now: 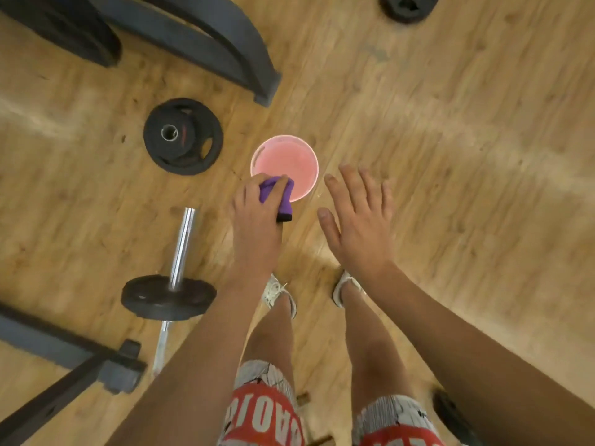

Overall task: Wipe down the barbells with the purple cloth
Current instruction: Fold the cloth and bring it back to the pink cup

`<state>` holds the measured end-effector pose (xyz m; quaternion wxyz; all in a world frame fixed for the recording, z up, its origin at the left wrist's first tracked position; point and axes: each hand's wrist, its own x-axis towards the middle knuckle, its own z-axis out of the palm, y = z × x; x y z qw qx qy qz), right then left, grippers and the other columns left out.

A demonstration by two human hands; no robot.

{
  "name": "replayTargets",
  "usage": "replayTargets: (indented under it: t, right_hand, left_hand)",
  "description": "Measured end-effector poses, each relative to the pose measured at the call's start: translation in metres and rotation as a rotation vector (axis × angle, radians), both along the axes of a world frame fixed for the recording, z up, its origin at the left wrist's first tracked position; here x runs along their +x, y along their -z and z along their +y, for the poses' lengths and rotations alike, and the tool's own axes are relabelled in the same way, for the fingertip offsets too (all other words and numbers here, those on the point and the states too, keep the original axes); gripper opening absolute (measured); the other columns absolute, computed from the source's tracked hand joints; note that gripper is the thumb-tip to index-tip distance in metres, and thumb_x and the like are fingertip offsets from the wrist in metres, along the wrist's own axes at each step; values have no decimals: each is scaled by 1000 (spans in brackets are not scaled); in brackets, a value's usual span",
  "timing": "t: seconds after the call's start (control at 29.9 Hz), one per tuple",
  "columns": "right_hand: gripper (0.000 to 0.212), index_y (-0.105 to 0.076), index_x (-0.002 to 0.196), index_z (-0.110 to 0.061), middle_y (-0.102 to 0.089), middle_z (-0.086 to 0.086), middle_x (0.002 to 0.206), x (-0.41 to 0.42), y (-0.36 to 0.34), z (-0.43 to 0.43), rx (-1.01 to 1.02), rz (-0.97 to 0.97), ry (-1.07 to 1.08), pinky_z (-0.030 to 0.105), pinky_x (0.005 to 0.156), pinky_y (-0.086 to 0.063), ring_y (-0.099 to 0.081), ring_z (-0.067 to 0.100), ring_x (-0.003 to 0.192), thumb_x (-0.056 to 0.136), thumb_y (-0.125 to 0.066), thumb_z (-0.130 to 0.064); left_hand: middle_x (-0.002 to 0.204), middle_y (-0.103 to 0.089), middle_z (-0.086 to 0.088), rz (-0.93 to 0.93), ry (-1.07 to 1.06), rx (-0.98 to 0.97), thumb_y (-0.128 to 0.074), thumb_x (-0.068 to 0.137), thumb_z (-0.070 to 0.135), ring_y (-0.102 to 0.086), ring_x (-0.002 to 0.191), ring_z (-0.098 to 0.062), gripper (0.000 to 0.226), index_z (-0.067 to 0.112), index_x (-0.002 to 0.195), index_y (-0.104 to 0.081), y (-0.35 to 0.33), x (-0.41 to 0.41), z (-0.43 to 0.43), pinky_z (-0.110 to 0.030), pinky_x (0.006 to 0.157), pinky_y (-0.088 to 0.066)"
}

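Observation:
My left hand [256,220] grips the bunched purple cloth [283,201] at the near rim of a pink bucket [286,159] that stands on the wooden floor. Fingers spread and holding nothing, my right hand [359,220] hovers just right of the bucket. A barbell with a chrome bar [182,246] and a black plate [167,297] lies on the floor to the left of my left arm. Its near end runs under my forearm.
A loose black weight plate [183,136] lies left of the bucket. Dark grey machine frames stand at the top left [225,49] and bottom left [64,362]. More plates lie at the top right [407,6] and bottom right [450,413]. My feet stand below the hands.

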<state>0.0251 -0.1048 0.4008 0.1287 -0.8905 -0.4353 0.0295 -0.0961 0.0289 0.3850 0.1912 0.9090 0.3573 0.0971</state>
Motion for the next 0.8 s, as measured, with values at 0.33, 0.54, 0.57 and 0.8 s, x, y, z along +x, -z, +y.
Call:
replayTargets:
  t: [0.33, 0.54, 0.57, 0.8]
  right_hand:
    - [50, -46, 149, -21, -40, 6, 158, 59, 225, -9, -147, 87, -76, 59, 118, -19, -31, 34, 147, 104, -44, -42]
    - [50, -45, 149, -20, -40, 5, 158, 65, 306, -5, -148, 133, 3, 59, 118, -20, -31, 34, 147, 105, -43, -43]
    - [50, -45, 149, -20, -39, 5, 158, 67, 315, -4, -148, 141, 14, 59, 118, -21, -31, 33, 147, 105, -42, -44]
    - [51, -43, 150, -22, -38, 2, 159, 76, 366, 3, -136, 230, 133, 57, 118, -20, -29, 31, 147, 105, -36, -44]
  left_hand:
    - [133, -53, -10, 99, 1, -33, -73, 79, 0, -46, 123, -32, 67, 21, 140, -55, 225, 60, -24, -51, 104, -41]
    - [137, -50, -9, 143, 75, 22, -68, 82, 0, -43, 127, -31, 66, 22, 142, -53, 300, 77, -15, -51, 108, -37]
    - [138, -50, -10, 148, 84, 34, -69, 81, 0, -42, 127, -30, 67, 22, 142, -53, 312, 80, -13, -52, 108, -37]
    - [155, -38, -9, 227, 230, 75, -70, 84, 9, -38, 139, -30, 72, 23, 150, -42, 382, 107, -10, -50, 106, -38]
